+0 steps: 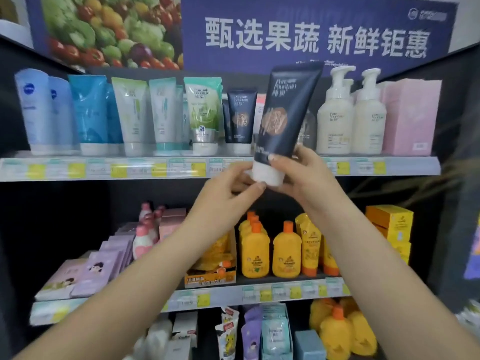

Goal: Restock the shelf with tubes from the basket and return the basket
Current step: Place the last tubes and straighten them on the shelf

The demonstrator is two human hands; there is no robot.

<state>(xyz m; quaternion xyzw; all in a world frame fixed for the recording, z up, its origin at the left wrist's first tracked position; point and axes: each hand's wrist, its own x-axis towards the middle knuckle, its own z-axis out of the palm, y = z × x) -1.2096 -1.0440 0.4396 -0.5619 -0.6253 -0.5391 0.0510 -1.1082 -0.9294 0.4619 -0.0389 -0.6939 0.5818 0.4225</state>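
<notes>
While both hands are raised in front of the top shelf (220, 168), they share one dark navy tube (287, 113), held cap-down and leaning slightly to the right. The left hand (228, 193) pinches the white cap (267, 174) from the left, thumb and fingertips closed against its side. The right hand (309, 178) is wrapped around the tube's lower end just above the cap, its thumb (279, 158) lying across the front of the dark body and the fingers closed behind. The tube is off the shelf, its cap hanging level with the shelf's front edge strip of price labels (158, 170), right of the middle.

Directly behind it on the shelf, toward the back, stands a matching smaller-looking navy tube (240, 118), upright on its cap. Left of that stand a green tube (204, 115), pale grey-green tubes (133, 115), teal tubes (89, 113) and, at the left end, light blue tubes (36, 113). Right of the held tube are two cream pump bottles (350, 118) and, at the right end, a pink box (410, 118).

On the shelf below, orange bottles (270, 250) stand near the middle and lilac packets (91, 271) lie toward the left end. No basket shows in this head view.
</notes>
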